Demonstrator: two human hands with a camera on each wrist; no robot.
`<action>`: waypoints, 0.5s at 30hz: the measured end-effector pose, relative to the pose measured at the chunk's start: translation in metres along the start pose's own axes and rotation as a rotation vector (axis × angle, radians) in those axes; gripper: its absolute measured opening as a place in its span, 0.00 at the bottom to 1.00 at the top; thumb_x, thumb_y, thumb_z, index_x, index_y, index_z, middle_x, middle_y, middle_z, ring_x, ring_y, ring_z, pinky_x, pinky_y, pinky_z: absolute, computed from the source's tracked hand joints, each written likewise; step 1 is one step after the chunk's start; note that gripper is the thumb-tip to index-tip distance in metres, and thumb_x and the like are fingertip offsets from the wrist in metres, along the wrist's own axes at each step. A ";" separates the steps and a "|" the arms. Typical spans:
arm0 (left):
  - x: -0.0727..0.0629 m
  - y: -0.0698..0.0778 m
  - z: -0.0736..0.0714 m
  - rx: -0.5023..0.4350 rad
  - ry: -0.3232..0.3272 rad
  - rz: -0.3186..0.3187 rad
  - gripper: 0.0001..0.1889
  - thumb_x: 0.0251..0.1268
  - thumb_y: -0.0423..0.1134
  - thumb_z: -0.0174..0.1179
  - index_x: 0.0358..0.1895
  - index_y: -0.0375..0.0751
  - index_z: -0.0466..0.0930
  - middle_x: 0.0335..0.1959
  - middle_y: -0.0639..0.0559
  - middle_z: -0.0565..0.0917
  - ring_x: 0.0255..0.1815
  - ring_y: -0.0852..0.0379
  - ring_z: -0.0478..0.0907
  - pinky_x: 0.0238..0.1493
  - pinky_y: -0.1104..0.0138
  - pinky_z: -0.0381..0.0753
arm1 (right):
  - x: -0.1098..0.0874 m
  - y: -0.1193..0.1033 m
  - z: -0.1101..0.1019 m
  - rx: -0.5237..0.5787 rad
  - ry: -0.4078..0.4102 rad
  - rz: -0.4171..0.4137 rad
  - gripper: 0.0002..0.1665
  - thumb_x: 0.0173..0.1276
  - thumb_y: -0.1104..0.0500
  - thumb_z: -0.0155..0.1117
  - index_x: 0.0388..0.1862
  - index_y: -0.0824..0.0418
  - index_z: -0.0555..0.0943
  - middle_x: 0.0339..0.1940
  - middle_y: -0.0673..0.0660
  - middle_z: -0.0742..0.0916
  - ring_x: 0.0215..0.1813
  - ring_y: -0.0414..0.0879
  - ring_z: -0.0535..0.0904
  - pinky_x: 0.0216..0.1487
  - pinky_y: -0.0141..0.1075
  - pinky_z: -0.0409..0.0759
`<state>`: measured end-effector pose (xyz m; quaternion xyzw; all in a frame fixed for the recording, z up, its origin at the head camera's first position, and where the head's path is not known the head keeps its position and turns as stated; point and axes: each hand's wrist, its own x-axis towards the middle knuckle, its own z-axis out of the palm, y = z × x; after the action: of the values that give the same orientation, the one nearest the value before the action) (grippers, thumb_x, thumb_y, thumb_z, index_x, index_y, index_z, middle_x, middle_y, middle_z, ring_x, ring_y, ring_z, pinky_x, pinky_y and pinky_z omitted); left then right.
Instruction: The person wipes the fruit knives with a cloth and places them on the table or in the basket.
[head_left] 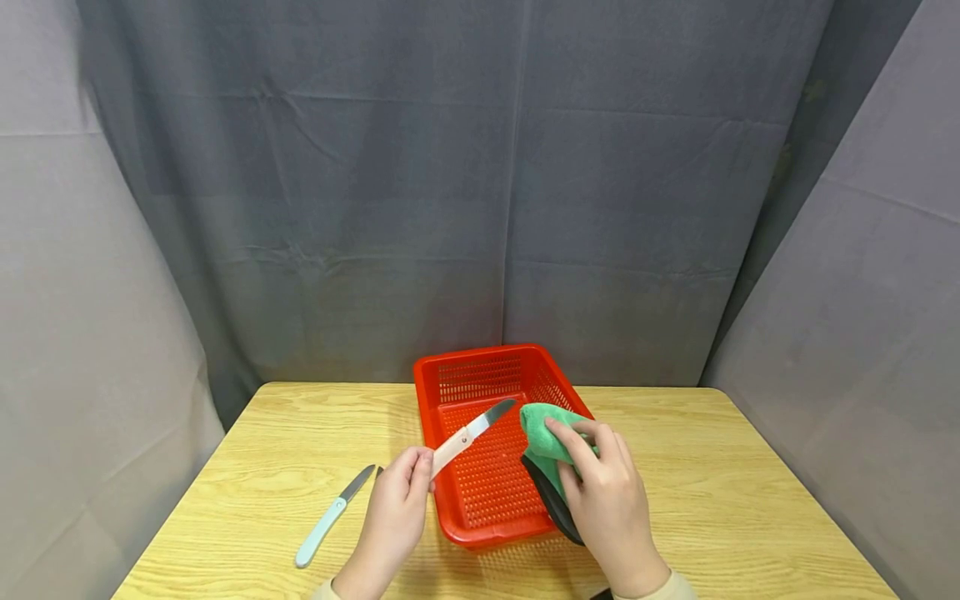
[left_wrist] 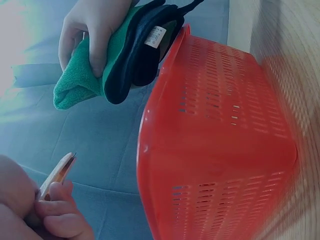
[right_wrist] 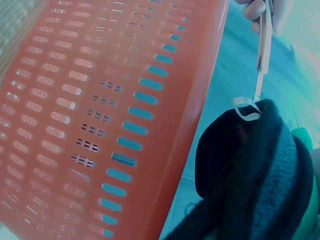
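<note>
My left hand (head_left: pixel 397 508) grips a paring knife by its pale pink handle (head_left: pixel 452 450), with the blade pointing up and right over the red plastic basket (head_left: pixel 495 533). The right hand (head_left: pixel 611 492) holds a folded green towel (head_left: pixel 551 429) with dark edging just right of the blade tip. In the left wrist view, a white label (left_wrist: pixel 155 36) shows on the dark side of the towel (left_wrist: pixel 77 80). A second knife with a light blue handle (head_left: pixel 321 532) lies on the table left of my left hand.
The basket stands on a wooden table (head_left: pixel 712 492), slightly turned. A small dark tip (head_left: pixel 379 472) shows beside the left hand, the rest hidden behind it. Grey curtains (head_left: pixel 420 208) hang behind the table and at both sides.
</note>
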<state>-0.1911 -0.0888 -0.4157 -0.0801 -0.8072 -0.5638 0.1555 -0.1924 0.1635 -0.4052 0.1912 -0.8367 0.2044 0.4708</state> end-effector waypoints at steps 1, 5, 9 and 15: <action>0.000 0.000 0.000 -0.010 -0.004 -0.005 0.11 0.81 0.38 0.52 0.43 0.37 0.82 0.25 0.50 0.78 0.25 0.65 0.68 0.26 0.72 0.70 | 0.000 0.000 0.000 0.002 0.000 -0.001 0.31 0.55 0.73 0.70 0.58 0.53 0.86 0.45 0.61 0.83 0.42 0.55 0.79 0.38 0.50 0.83; 0.001 0.000 0.000 -0.022 -0.014 -0.035 0.10 0.79 0.39 0.54 0.42 0.37 0.82 0.23 0.53 0.73 0.22 0.66 0.65 0.25 0.72 0.67 | 0.000 0.000 0.000 0.006 -0.001 -0.001 0.31 0.55 0.73 0.70 0.58 0.53 0.86 0.45 0.61 0.83 0.41 0.54 0.79 0.39 0.49 0.83; 0.003 -0.001 0.001 -0.030 -0.029 -0.063 0.08 0.77 0.39 0.58 0.42 0.38 0.82 0.21 0.55 0.69 0.18 0.66 0.62 0.20 0.72 0.63 | 0.000 0.000 0.000 0.005 -0.003 0.001 0.31 0.55 0.73 0.70 0.58 0.53 0.86 0.45 0.61 0.83 0.41 0.54 0.79 0.39 0.49 0.83; 0.002 -0.001 0.001 -0.051 -0.042 -0.069 0.09 0.75 0.40 0.60 0.43 0.37 0.81 0.21 0.54 0.70 0.18 0.66 0.63 0.18 0.72 0.65 | 0.000 0.000 0.000 0.006 -0.007 0.000 0.31 0.56 0.73 0.69 0.59 0.53 0.86 0.45 0.61 0.83 0.42 0.55 0.79 0.40 0.50 0.83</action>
<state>-0.1938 -0.0885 -0.4162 -0.0679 -0.7980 -0.5873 0.1169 -0.1923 0.1637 -0.4050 0.1935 -0.8377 0.2063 0.4672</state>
